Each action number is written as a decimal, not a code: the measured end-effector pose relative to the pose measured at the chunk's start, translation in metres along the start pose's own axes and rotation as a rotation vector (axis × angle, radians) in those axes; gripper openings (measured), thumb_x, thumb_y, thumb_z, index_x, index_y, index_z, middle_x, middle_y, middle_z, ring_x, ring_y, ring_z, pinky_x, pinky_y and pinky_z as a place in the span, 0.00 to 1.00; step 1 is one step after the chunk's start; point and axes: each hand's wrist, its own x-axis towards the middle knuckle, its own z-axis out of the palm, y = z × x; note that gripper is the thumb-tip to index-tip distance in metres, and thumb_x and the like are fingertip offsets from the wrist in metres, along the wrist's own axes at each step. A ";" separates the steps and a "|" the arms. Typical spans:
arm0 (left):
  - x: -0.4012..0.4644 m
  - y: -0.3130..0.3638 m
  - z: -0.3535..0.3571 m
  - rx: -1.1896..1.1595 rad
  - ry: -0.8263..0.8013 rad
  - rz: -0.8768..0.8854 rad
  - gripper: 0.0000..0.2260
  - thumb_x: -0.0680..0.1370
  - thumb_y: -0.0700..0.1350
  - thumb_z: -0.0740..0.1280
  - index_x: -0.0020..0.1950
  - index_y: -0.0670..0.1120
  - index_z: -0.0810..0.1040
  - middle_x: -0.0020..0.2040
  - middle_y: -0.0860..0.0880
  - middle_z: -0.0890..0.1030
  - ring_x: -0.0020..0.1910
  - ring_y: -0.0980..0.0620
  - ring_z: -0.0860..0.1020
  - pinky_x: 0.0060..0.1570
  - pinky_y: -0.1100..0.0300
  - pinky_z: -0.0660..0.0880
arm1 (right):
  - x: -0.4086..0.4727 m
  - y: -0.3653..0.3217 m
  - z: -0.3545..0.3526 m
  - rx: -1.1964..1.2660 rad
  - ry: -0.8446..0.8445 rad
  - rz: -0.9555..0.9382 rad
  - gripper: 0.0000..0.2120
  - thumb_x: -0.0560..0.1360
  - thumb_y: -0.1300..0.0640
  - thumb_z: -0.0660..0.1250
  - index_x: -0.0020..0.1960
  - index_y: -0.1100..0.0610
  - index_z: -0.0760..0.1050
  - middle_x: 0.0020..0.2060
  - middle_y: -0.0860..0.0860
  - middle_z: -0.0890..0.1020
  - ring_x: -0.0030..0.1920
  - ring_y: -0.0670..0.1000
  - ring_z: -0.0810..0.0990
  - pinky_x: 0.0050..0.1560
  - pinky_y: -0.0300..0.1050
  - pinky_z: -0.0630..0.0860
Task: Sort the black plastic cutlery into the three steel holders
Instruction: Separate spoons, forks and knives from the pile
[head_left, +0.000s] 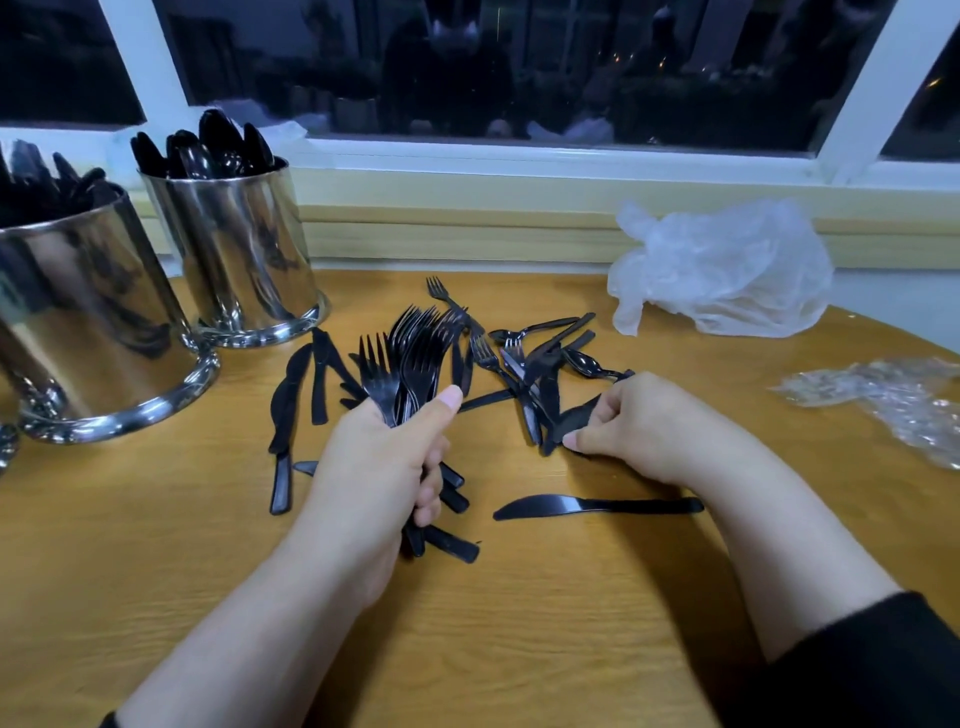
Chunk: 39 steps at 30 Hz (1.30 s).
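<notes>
My left hand (384, 462) grips a bunch of black plastic forks (410, 358), tines up and away from me, handles sticking out below my fist. My right hand (639, 421) pinches a black handle (576, 418) at the near edge of a loose pile of mixed cutlery (535, 358). A single knife (597, 505) lies flat on the table just in front of my right wrist. Several knives (296, 395) lie left of the forks. Two steel holders stand at the left: one with spoons (239, 249), a nearer one (88, 322) with dark cutlery inside.
The wooden table (467, 623) runs up to a pale sill (519, 228) under a dark window. A crumpled white plastic bag (722, 270) sits at the back right. Clear wrapping (893, 400) lies at the right edge. A sliver of another steel object (8, 447) shows at far left.
</notes>
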 end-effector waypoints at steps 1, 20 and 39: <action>0.000 0.000 0.000 0.004 0.000 0.004 0.19 0.80 0.54 0.70 0.43 0.42 0.68 0.28 0.51 0.66 0.25 0.52 0.63 0.24 0.61 0.64 | 0.000 -0.001 0.000 -0.012 -0.011 0.003 0.18 0.73 0.42 0.73 0.49 0.57 0.81 0.41 0.53 0.82 0.47 0.56 0.81 0.43 0.46 0.74; 0.000 -0.001 0.001 0.023 -0.009 0.049 0.18 0.81 0.53 0.68 0.39 0.44 0.67 0.30 0.50 0.67 0.25 0.53 0.63 0.24 0.60 0.64 | -0.004 0.000 0.003 0.067 -0.061 -0.168 0.08 0.73 0.47 0.76 0.44 0.50 0.80 0.40 0.49 0.83 0.39 0.49 0.79 0.41 0.46 0.75; 0.002 0.003 -0.003 0.178 0.106 0.203 0.24 0.84 0.52 0.64 0.31 0.41 0.76 0.30 0.47 0.81 0.33 0.51 0.82 0.46 0.50 0.82 | -0.012 -0.005 -0.004 0.781 0.309 -0.651 0.12 0.77 0.60 0.72 0.57 0.46 0.83 0.40 0.46 0.81 0.42 0.46 0.77 0.47 0.38 0.76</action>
